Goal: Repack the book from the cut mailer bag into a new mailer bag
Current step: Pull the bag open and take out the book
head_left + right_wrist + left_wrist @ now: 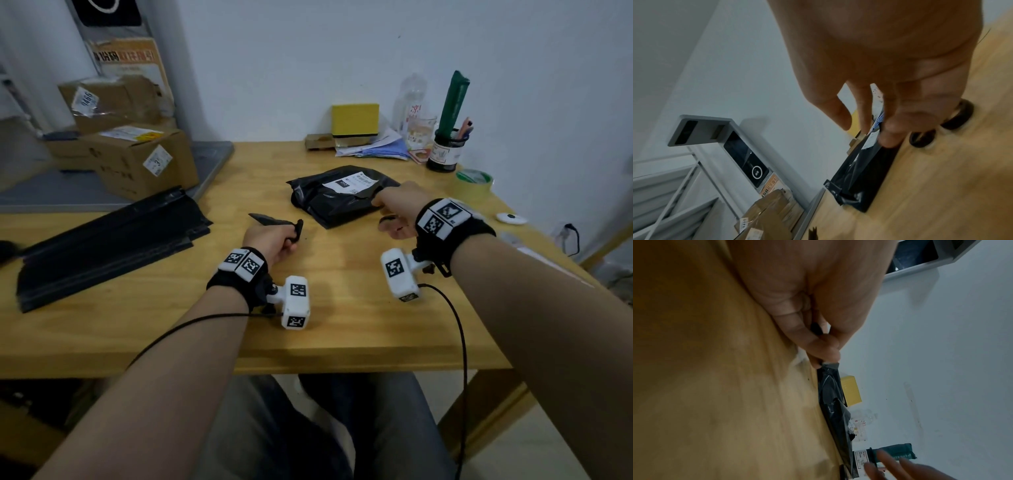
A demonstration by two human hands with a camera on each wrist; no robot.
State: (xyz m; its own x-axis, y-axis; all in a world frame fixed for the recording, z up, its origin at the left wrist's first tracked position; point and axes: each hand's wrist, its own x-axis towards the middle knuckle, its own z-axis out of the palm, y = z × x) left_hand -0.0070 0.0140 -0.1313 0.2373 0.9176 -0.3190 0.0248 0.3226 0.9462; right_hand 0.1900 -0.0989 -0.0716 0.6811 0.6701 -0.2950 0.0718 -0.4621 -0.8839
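Observation:
A black mailer bag (pixel 337 200) with a white label lies mid-table; the book is hidden inside it. My right hand (pixel 394 205) reaches to the bag's near right edge with fingers fairly straight, fingertips (pixel 890 138) touching the bag (pixel 865 170) and thumb apart. Black scissor handles (pixel 388 221) (pixel 955 120) lie on the wood under that hand. My left hand (pixel 274 240) (pixel 818 340) is curled and pinches a thin black strip of cut plastic (pixel 270 220) (pixel 816 329), left of the bag (pixel 834 402). A stack of flat black new mailer bags (pixel 113 240) lies at the table's left.
Cardboard boxes (pixel 137 161) stand on a grey shelf at the back left. Along the wall are a yellow box (pixel 355 120), papers (pixel 373 147), a bottle, a pen cup (pixel 445 150) and a tape roll (pixel 474 181). A small white device (pixel 510 218) lies right.

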